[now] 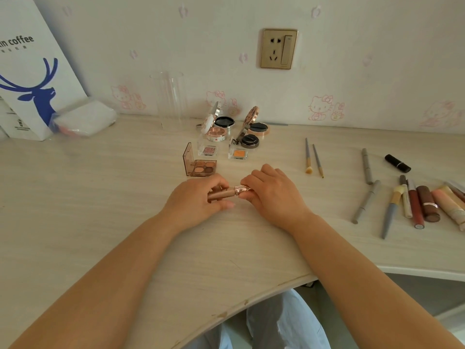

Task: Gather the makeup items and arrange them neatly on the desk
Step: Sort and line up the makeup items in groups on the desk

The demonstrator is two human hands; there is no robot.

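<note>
Both forearms reach in from the near edge of the desk, which spreads pale and wide to the wall. At its middle the left hand and right hand meet around one rose-gold lipstick, held level just above the surface. The left hand's fingers curl shut round the tube's body; the right hand closes thumb and fingers on the shiny cap end. That two-ended grip suits pressing or twisting a cap on, probably so the tube is shut before it joins a row.

Far left, a paper bag leans on the wall. A clear tumbler stands far centre, perhaps meant for brushes. Just right of it the compacts sit open in a cluster, with the palette and two small eyeshadow pans nearer, grouped by kind. To the right lie two thin brushes side by side, then pencils, and at the far right a crowd of tubes, roughly parallel. A black lipstick lies apart.
</note>
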